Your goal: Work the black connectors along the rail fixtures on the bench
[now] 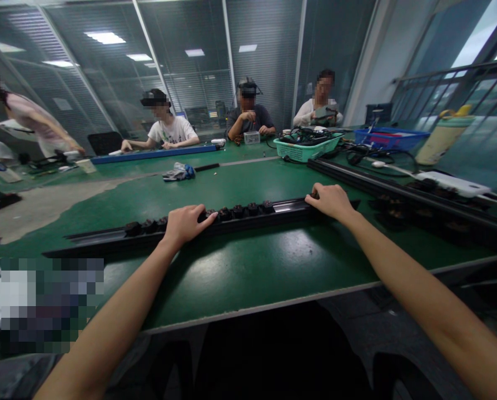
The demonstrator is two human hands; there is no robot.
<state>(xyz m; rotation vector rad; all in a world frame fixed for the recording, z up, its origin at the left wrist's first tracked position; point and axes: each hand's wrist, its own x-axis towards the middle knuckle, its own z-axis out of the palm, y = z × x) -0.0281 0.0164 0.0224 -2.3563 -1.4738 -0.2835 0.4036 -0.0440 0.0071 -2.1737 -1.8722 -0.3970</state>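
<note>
A long black rail (289, 206) lies across the green table in front of me, slightly tilted to the right. Several small dark round parts (238, 210) with brownish tops sit in a row along its channel. Over the middle of the row, my left hand (185, 224) is closed around the rail and parts, thumb along the near side. At the rail's right end, my right hand (331, 201) pinches a small dark part (314, 195), mostly hidden by the fingers. Between that part and the row, a shiny stretch of channel shows.
More black rails (382, 191) lie at the right, near dark round parts (394, 214) and a white power strip (455, 182). Farther back are a green basket (302, 151) of cables, a blue basket (392, 140), a bottle (444, 136) and gloves (179, 172). Several people work across the table.
</note>
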